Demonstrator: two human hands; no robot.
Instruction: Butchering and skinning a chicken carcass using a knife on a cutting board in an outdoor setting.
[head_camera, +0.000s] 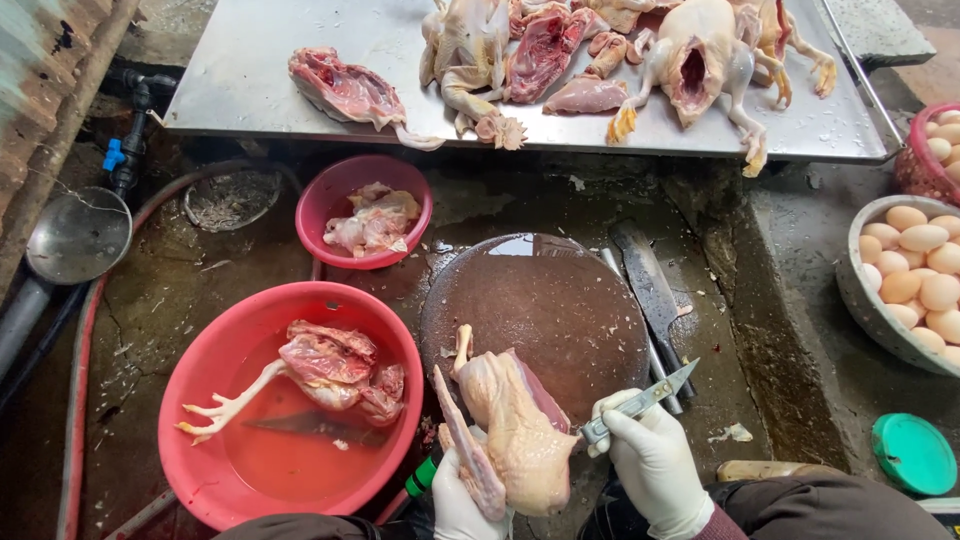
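The plucked chicken carcass (515, 425) lay on the near edge of the round wooden chopping block (540, 300), its neck end pointing away from the person. The left hand (462, 505), in a white glove, was closed around the carcass at its near left side, by a wing or leg. The right hand (650, 455), also gloved white, was clamped around the handle of a small knife (645, 400); the blade pointed up and to the right, just beside the carcass. The two hands were apart, with the carcass between them.

A large cleaver (650, 285) lay on the ground against the right edge of the block. Left of the block stood a large red basin (215, 400) holding reddish water and a cut chicken piece with a foot. Behind it, a small red bowl (325, 200) held pale scraps. Farther back, a metal tray (250, 70) carried several opened chickens. At the right, a grey bowl (860, 295) held eggs, and a green lid (912, 453) lay near it on the ground.
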